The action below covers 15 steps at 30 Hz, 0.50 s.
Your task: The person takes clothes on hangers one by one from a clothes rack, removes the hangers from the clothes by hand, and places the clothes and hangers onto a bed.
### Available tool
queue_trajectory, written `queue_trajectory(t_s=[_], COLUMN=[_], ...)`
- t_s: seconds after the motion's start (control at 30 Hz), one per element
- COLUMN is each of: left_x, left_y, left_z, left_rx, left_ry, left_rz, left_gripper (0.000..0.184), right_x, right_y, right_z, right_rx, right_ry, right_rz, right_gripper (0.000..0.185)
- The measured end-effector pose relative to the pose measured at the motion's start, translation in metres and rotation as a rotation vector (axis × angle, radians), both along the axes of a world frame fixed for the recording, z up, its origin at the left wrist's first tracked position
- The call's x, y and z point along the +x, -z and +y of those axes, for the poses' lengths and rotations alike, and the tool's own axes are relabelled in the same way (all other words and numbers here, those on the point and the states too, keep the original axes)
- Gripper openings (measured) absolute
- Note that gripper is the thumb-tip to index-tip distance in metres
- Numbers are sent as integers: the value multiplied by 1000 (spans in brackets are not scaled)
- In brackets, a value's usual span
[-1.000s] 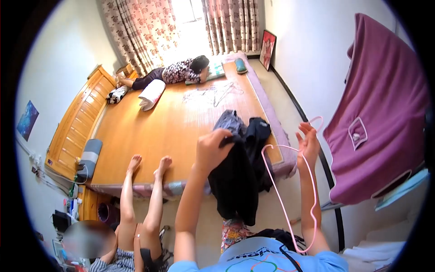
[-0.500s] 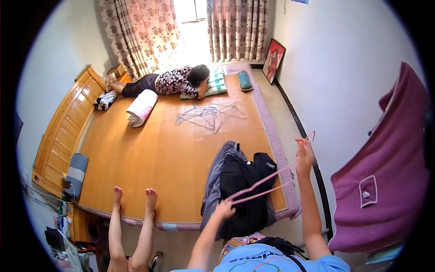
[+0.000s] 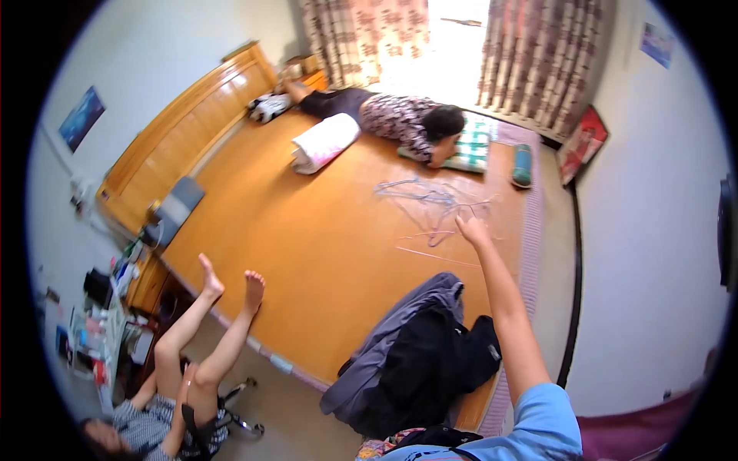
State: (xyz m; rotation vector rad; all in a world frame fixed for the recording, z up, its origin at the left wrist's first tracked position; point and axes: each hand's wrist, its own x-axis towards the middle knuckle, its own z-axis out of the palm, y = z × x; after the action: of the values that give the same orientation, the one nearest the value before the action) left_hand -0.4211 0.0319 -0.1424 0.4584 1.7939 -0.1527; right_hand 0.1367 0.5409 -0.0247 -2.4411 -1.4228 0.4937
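Observation:
My right hand [image 3: 473,230] reaches out over the bed with its fingers closed on a thin pink clothes hanger [image 3: 438,257]. Beneath and beyond the hand lie several wire hangers [image 3: 416,195], loosely tangled on the mat; whether the pink one touches them I cannot tell. Nearer to me, a grey garment [image 3: 400,324] and a black garment [image 3: 419,373] are heaped at the bed's edge. My left hand is out of view.
On the bed [image 3: 269,230], a person [image 3: 400,123] lies by a checked pillow [image 3: 474,146]. A rolled white quilt [image 3: 327,144] and a green bolster [image 3: 522,167] lie there too. Another person [image 3: 177,399] sits at lower left, feet on the bed's edge.
My right hand has carried the pink hanger forward over the bed, toward the other hangers. My left hand has let go of it and left the view. The view has turned left.

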Motion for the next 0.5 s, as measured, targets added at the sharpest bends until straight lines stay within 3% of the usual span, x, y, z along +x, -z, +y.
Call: queue_trajectory(t_s=[0.07, 0.1, 0.17, 0.2, 0.27, 0.3, 0.33, 0.43, 0.5], left_x=[19, 23, 42, 69, 101, 98, 93, 109, 121], left_y=[15, 23, 38, 28, 3, 18, 50, 18, 17], left_z=[-15, -28, -67, -69, -61, -81, -105, -110, -126], left_rx=[17, 14, 101, 80, 78, 101, 74, 284, 296], left_ry=[188, 141, -461, -464, -420, -348, -315, -451, -482], left_rz=[-144, -139, -448, -380, -175, -146, -156, -14, 85], left_gripper=[23, 23, 34, 36, 32, 30, 27, 30, 32], right_x=[-43, -65, -109, -128, -159, -177, -188, -221, -238], right_y=[52, 81, 130, 139, 233, 223, 273, 230, 199], right_z=[-17, -37, -101, -128, -189, -215, -241, -296, -303], right_rx=[147, 74, -16, -180, -203, -387, -426, -664, -966], right_ry=[-169, -378, -528, -716, -815, -899, -1123, -1080, -970], right_rz=[-31, -36, 209, 293, 445, 400, 332, 617, 495], right_gripper=[54, 49, 42, 41, 42, 42, 42, 36, 46])
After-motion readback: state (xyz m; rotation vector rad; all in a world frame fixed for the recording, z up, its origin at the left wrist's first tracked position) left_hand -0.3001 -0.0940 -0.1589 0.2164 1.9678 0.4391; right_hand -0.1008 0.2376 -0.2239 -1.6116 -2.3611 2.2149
